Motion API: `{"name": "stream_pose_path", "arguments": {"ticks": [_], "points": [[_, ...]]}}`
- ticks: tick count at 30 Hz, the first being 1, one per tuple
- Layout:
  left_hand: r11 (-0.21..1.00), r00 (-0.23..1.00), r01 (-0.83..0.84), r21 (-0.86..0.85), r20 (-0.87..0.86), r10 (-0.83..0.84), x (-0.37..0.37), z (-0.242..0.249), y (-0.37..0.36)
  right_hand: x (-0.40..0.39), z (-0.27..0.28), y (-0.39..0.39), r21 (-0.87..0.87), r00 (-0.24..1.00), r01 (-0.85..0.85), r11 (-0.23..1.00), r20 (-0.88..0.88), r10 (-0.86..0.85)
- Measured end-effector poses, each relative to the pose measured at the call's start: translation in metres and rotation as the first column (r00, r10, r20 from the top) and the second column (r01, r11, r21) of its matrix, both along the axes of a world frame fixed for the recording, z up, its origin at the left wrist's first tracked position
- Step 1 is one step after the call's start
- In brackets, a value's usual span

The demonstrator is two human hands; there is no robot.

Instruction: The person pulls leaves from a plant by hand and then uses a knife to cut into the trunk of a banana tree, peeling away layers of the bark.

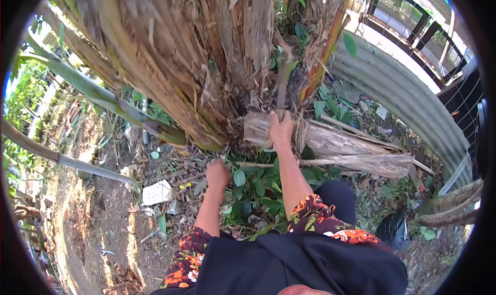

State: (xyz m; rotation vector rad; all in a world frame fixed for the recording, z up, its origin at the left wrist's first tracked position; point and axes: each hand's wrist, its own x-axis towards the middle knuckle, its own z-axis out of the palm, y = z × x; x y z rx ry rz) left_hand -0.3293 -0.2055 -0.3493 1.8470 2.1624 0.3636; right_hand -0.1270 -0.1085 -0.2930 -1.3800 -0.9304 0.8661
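My right hand (280, 131) is wrapped around the handle of a long knife with a brown, curved-tipped blade (282, 83). The blade points away from me, between the thick old banana stems (170, 62) and a narrower stem (325, 42). Under this hand lies a cut, fibrous piece of dry stem (346, 145). My left hand (218, 174) is lower and to the left, close to the foot of the clump, above leaf litter. Its fingers are curled and slightly blurred; whatever they may hold is hidden.
Low green leaves (253, 186) grow between my arms. A corrugated sheet (408, 88) curves along the right side. On the left, a pale pole (93, 166) slants toward a white block (156, 193). A green stem (98, 93) leans out from the clump.
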Motion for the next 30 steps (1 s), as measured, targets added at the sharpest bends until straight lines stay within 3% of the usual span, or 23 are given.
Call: {"name": "stream_pose_path", "arguments": {"ticks": [1, 2, 3, 6, 9, 11, 14, 16, 18, 20, 21, 23, 24, 26, 27, 29, 30], "points": [[0.969, 0.994, 0.108, 0.223, -0.038, -0.102, 0.018, 0.026, 0.015, 0.002, 0.012, 0.007, 0.008, 1.0, -0.01, 1.0, -0.022, 0.011], [0.874, 0.985, 0.167, 0.455, -0.104, -0.135, 0.041, 0.057, 0.035, 0.003, 0.027, 0.013, 0.108, 0.995, 0.101, 0.989, -0.025, -0.099], [0.797, 0.966, 0.246, 0.552, -0.202, -0.159, 0.06, 0.093, 0.055, 0.004, 0.041, 0.017, 0.201, 0.977, 0.212, 0.956, -0.039, -0.209], [0.658, 0.907, 0.357, 0.664, -0.415, -0.073, 0.113, 0.193, 0.101, -0.003, 0.047, 0.042, 0.19, 0.952, 0.284, 0.94, -0.172, -0.253], [0.622, 0.775, 0.475, 0.622, -0.63, 0.038, 0.14, 0.241, 0.145, -0.015, 0.019, 0.051, 0.08, 0.917, 0.291, 0.953, -0.306, -0.254], [0.643, 0.709, 0.511, 0.571, -0.703, 0.06, 0.14, 0.252, 0.167, -0.014, 0.002, 0.049, -0.179, 0.999, 0.032, 0.983, 0.012, -0.03], [0.678, 0.603, 0.54, 0.499, -0.791, 0.102, 0.134, 0.26, 0.191, 0.004, 0.008, 0.045, -0.161, 0.981, -0.115, 0.98, -0.176, 0.086], [0.734, 0.509, 0.517, 0.441, -0.847, 0.151, 0.136, 0.265, 0.198, 0.033, 0.052, 0.039, 0.094, 0.966, 0.001, 0.996, -0.259, 0.024], [0.744, 0.48, 0.516, 0.425, -0.863, 0.16, 0.137, 0.268, 0.2, 0.06, 0.099, 0.039, 0.358, 0.93, 0.238, 0.903, -0.352, -0.106], [0.756, 0.438, 0.499, 0.423, -0.876, 0.201, 0.14, 0.27, 0.202, 0.086, 0.139, 0.026, 0.494, 0.804, 0.415, 0.764, -0.592, -0.054], [0.758, 0.436, 0.499, 0.421, -0.877, 0.2, 0.14, 0.27, 0.202, 0.087, 0.135, 0.028, 0.493, 0.804, 0.415, 0.765, -0.592, -0.054], [0.765, 0.406, 0.501, 0.405, -0.891, 0.205, 0.138, 0.271, 0.199, 0.084, 0.121, 0.034, 0.542, 0.673, 0.684, 0.488, -0.726, -0.138], [0.773, 0.394, 0.496, 0.396, -0.896, 0.206, 0.136, 0.271, 0.198, 0.065, 0.098, 0.038, 0.478, 0.671, 0.703, 0.527, -0.692, -0.267], [0.781, 0.384, 0.489, 0.387, -0.9, 0.205, 0.132, 0.27, 0.194, -0.003, -0.012, 0.058, 0.3, 0.83, 0.549, 0.78, -0.089, -0.55], [0.781, 0.381, 0.495, 0.379, -0.903, 0.197, 0.132, 0.266, 0.19, -0.025, -0.068, 0.052, -0.204, 0.988, -0.079, 0.976, 0.114, 0.104], [0.743, 0.428, 0.532, 0.407, -0.886, 0.178, 0.137, 0.264, 0.197, -0.059, -0.103, 0.031, -0.05, 0.997, -0.027, 0.998, 0.077, 0.031], [0.74, 0.467, 0.54, 0.401, -0.874, 0.132, 0.133, 0.257, 0.194, -0.052, -0.091, 0.036, -0.049, 0.996, -0.038, 0.998, 0.084, 0.042]]}}
